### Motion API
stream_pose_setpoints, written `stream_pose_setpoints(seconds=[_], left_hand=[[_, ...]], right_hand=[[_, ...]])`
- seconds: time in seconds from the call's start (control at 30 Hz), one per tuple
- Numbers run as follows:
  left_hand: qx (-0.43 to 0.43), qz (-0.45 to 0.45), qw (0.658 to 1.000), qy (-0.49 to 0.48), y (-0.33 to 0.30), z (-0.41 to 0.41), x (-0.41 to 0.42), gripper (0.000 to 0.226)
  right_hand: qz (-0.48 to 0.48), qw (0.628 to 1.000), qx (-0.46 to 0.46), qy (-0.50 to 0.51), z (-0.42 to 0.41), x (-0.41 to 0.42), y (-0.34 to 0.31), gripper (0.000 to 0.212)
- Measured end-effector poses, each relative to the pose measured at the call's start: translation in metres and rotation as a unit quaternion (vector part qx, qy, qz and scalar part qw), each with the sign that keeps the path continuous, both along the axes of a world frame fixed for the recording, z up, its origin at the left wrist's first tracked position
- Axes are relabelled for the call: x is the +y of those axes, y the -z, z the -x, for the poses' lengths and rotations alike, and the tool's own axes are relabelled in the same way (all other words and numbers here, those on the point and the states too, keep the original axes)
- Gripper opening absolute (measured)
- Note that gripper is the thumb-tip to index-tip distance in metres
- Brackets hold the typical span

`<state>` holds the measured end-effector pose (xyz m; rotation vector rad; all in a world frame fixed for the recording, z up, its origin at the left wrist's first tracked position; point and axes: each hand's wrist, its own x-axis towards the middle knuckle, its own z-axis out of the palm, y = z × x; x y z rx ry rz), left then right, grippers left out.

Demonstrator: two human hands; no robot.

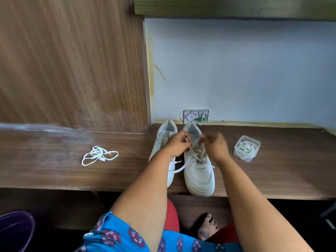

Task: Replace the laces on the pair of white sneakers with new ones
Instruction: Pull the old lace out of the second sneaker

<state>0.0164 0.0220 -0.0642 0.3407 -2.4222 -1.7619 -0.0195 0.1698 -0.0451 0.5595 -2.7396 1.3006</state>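
Both hands work at the top eyelets of the right-hand sneaker [199, 171], which stands at the centre of the frame on the worktop [54, 171], touching or just beside its partner [163, 142]. The left hand [177, 144] pinches the lace [197, 154] near the tongue; the right hand [214, 147] is blurred, its fingers curled at the same lace, apparently gripping it. A loose lace [99, 157] lies left of centre, and a small clear tub of laces [246, 148] sits to the right. This looks like unlacing or threading of the second shoe; which one I cannot tell. The next move calls for drawing the lace end cleanly through an eyelet.
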Motion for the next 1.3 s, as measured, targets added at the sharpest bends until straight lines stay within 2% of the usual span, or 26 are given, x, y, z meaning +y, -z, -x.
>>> stream_pose_setpoints(seconds=[0.03, 0.07, 0.1, 0.13, 0.17, 0.2, 0.23, 0.27, 0.33, 0.37, 0.4, 0.43, 0.5, 0.57, 0.6, 0.67, 0.73, 0.83, 0.87, 0.9, 0.97, 1.03, 1.1, 1.13, 1.23, 1.3], left_hand=[[0.000, 0.010, 1.000, 0.001, 0.000, 0.000, -0.001, 0.020], [-0.001, 0.020, 1.000, 0.003, -0.001, 0.000, -0.001, 0.019], [-0.004, 0.021, 1.000, 0.005, -0.001, 0.000, -0.002, 0.019], [-0.008, 0.014, 1.000, 0.008, -0.002, 0.000, -0.002, 0.017], [-0.012, 0.004, 1.000, 0.012, -0.004, -0.001, -0.001, 0.014], [-0.014, 0.006, 1.000, 0.014, -0.005, -0.002, 0.000, 0.012], [-0.013, 0.027, 0.999, 0.016, -0.007, -0.003, 0.002, 0.012], [-0.010, 0.069, 0.997, 0.020, -0.009, -0.003, 0.003, 0.020], [0.007, 0.151, 0.988, 0.044, -0.016, -0.002, 0.009, 0.050], [0.009, 0.164, 0.985, 0.061, -0.020, -0.001, 0.014, 0.062], [0.010, 0.163, 0.984, 0.076, -0.022, 0.000, 0.019, 0.063], [0.014, 0.165, 0.982, 0.086, -0.025, 0.001, 0.026, 0.050], [0.022, 0.140, 0.988, 0.063, -0.032, -0.001, 0.033, 0.011], [0.027, -0.039, 0.998, -0.035, -0.037, 0.001, 0.027, 0.020], [0.025, -0.184, 0.978, -0.095, -0.040, 0.001, 0.019, 0.026], [0.045, -0.407, 0.897, -0.165, -0.045, 0.001, 0.002, 0.030], [0.084, -0.510, 0.842, -0.156, -0.048, -0.001, -0.008, 0.033], [0.185, -0.572, 0.780, -0.174, -0.052, 0.002, -0.013, 0.034], [0.200, -0.555, 0.781, -0.205, -0.051, 0.005, -0.016, 0.030], [0.191, -0.518, 0.801, -0.234, -0.050, 0.007, -0.017, 0.025], [0.091, -0.388, 0.882, -0.252, -0.043, 0.009, -0.016, 0.013], [-0.006, -0.182, 0.953, -0.241, -0.032, 0.010, -0.012, 0.019], [-0.016, 0.021, 0.968, -0.249, -0.028, 0.008, -0.006, 0.035], [0.004, 0.079, 0.968, -0.238, -0.032, 0.005, -0.001, 0.033], [0.048, 0.119, 0.990, -0.064, -0.036, 0.000, 0.018, 0.011], [0.004, 0.149, 0.988, 0.038, -0.031, -0.002, 0.029, 0.018]], right_hand=[[0.158, 0.985, -0.048, 0.045, 0.004, 0.006, -0.009, 0.028], [0.346, 0.928, -0.122, 0.066, 0.008, 0.015, -0.019, 0.027], [0.532, 0.822, -0.196, 0.054, 0.009, 0.025, -0.030, 0.027], [0.669, 0.705, -0.237, 0.023, 0.011, 0.038, -0.037, 0.028], [0.738, 0.628, -0.249, 0.001, 0.015, 0.050, -0.042, 0.030], [0.757, 0.603, -0.250, -0.003, 0.015, 0.057, -0.046, 0.032], [0.741, 0.625, -0.244, 0.013, 0.017, 0.060, -0.046, 0.033], [0.698, 0.678, -0.227, 0.047, 0.016, 0.058, -0.044, 0.033], [0.513, 0.840, -0.152, 0.092, 0.012, 0.044, -0.035, 0.029], [0.411, 0.902, -0.108, 0.069, 0.009, 0.034, -0.030, 0.027], [0.339, 0.937, -0.078, 0.018, 0.006, 0.024, -0.026, 0.025], [0.298, 0.951, -0.066, -0.044, 0.002, 0.017, -0.023, 0.023], [0.275, 0.951, -0.062, -0.127, -0.002, 0.009, -0.022, 0.025], [0.268, 0.952, -0.067, -0.129, 0.000, 0.009, -0.022, 0.021], [0.245, 0.962, -0.056, -0.104, 0.002, 0.009, -0.020, 0.021], [0.160, 0.985, -0.026, -0.059, 0.008, 0.013, -0.008, 0.020], [0.066, 0.997, -0.018, -0.037, 0.013, 0.016, 0.002, 0.022], [-0.025, 0.999, -0.014, -0.035, 0.019, 0.019, 0.009, 0.033], [-0.047, 0.997, -0.014, -0.053, 0.019, 0.020, 0.011, 0.039], [-0.074, 0.994, -0.010, -0.079, 0.017, 0.019, 0.011, 0.045], [-0.124, 0.984, -0.004, -0.125, 0.012, 0.017, 0.012, 0.050], [-0.137, 0.982, 0.009, -0.133, 0.011, 0.013, 0.012, 0.053], [-0.122, 0.986, 0.042, -0.105, 0.012, 0.011, 0.010, 0.046], [-0.099, 0.990, 0.050, -0.087, 0.012, 0.011, 0.008, 0.042], [-0.029, 0.999, 0.018, -0.040, 0.013, 0.015, 0.005, 0.041], [0.002, 0.999, -0.031, -0.022, 0.015, 0.020, 0.006, 0.044]])
